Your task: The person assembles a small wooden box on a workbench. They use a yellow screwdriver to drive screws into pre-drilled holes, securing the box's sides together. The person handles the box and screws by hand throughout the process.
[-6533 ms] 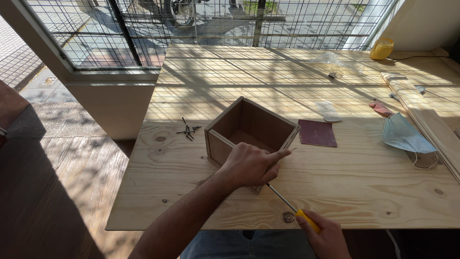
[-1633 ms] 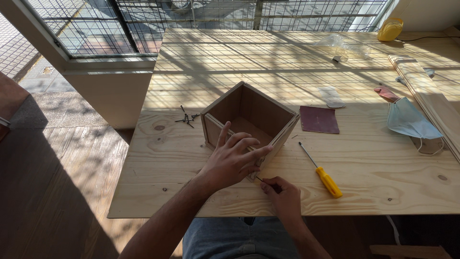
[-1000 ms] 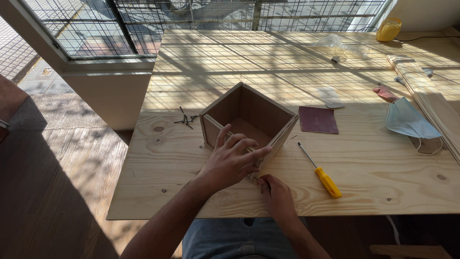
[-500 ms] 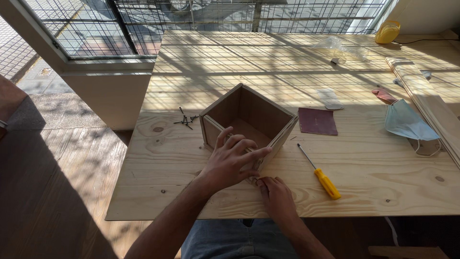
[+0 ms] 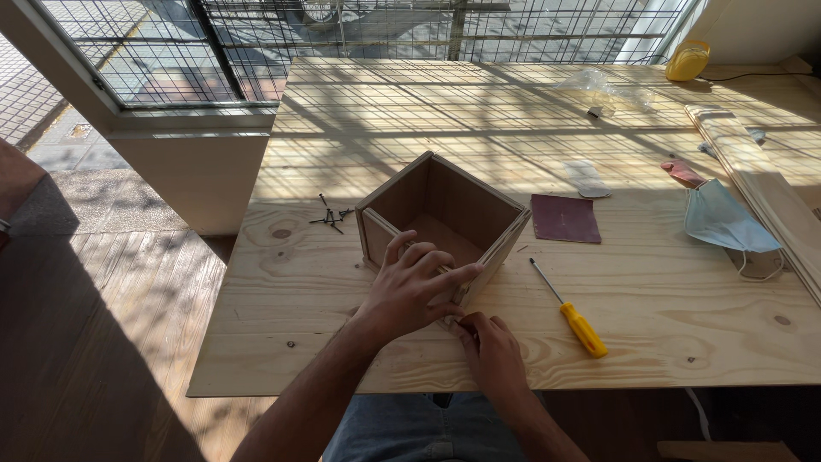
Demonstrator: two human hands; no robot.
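Left hand: I see my left hand (image 5: 409,289) spread over the near corner of the wooden box (image 5: 440,224), fingers curled on its top edge and palm against the near wall, pressing it steady rather than lifting it.
Right hand: my right hand (image 5: 491,351) sits low on the table, fingertips pinched together at the box's near bottom corner. It seems to pinch something small there, but the thing is hidden, so I cannot tell what.
Box: it stands open-topped on the plywood table (image 5: 359,103), turned corner-on to me, with four walls up and a floor panel visible inside.
Screwdriver: the yellow-handled screwdriver (image 5: 569,310) lies loose on the table just to the right of my right hand, untouched.
Screws: a small cluster of dark screws (image 5: 330,215) lies to the left of the box, near but apart from it.
Other things: a dark red sheet of sandpaper (image 5: 564,217) lies right of the box, a blue face mask (image 5: 723,222) farther right, and a strip of wood (image 5: 761,184) along the right edge.
Progress: I judge the box largely assembled. With spare screws out and the driver set down, fastening at the near corner looks unfinished.
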